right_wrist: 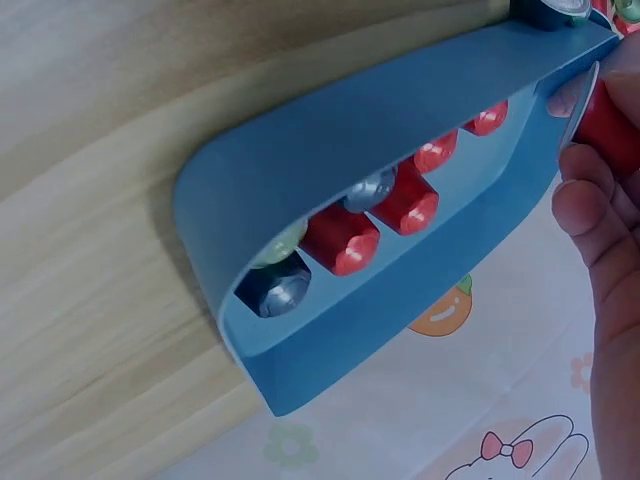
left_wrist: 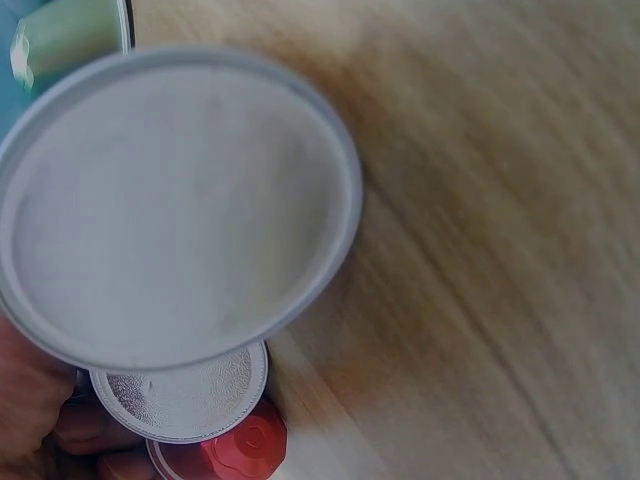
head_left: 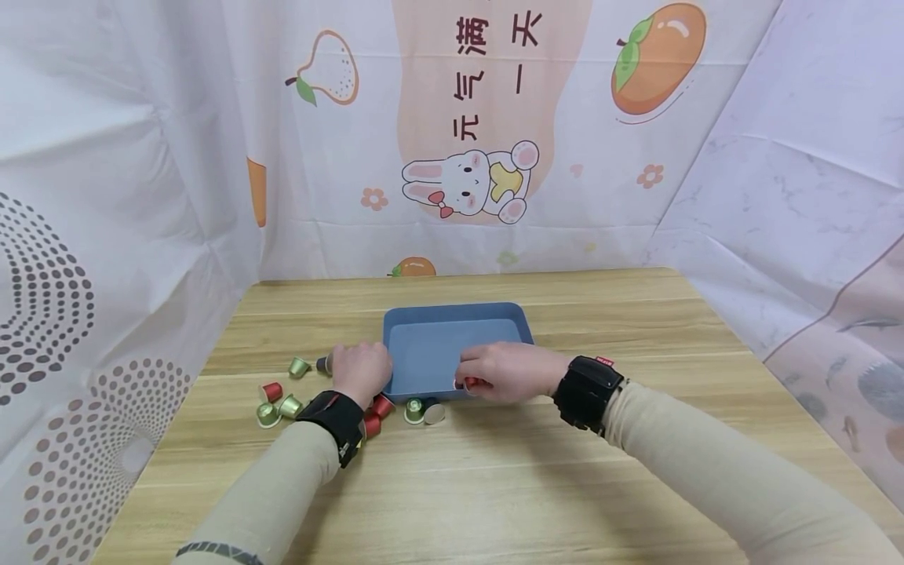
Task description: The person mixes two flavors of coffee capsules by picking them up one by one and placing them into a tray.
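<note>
My right hand (head_left: 504, 371) is over the near rim of a blue tray (head_left: 424, 394) and pinches a red coffee capsule (right_wrist: 608, 128) by its side, foil lid showing. Just left of the tray, my left hand (head_left: 362, 372) reaches down with curled fingers. In the left wrist view, those fingers (left_wrist: 30, 400) are around a coffee capsule whose silvery lid (left_wrist: 190, 395) faces outward. Right below it sits a red capsule (left_wrist: 250, 440). A big pale lid (left_wrist: 180, 210) fills much of that view. Several red, blue and green capsules (right_wrist: 345, 240) lie inside the tray along one wall.
Green capsules (head_left: 299, 367) and a red one (head_left: 271, 392) lie scattered left on the wooden table (head_left: 494, 486). A dark capsule (head_left: 323, 364) sits beside my left hand. In front of the tray are a green capsule (head_left: 414, 410) and a pale-lidded one (head_left: 434, 413). Printed cloth (head_left: 339, 173) hangs behind.
</note>
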### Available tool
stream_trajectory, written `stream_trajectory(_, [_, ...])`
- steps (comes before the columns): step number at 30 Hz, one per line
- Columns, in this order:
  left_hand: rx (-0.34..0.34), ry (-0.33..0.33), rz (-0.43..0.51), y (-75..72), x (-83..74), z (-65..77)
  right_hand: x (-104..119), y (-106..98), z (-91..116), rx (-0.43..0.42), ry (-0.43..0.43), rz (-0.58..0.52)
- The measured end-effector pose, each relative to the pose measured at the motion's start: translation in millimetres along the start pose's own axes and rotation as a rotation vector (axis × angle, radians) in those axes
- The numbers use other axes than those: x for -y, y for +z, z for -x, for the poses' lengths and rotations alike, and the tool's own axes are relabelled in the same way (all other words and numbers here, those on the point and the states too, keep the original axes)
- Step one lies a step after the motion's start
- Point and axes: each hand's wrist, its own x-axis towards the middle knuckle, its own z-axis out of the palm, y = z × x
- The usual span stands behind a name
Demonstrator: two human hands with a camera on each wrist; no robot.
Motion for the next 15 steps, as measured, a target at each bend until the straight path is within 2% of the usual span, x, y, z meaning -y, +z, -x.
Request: stream_trajectory(15, [0.018,-0.006,0.000,-1.2,-0.7,0.1,-7.6,-12.2,-10.9,0.037,0.050,0.010])
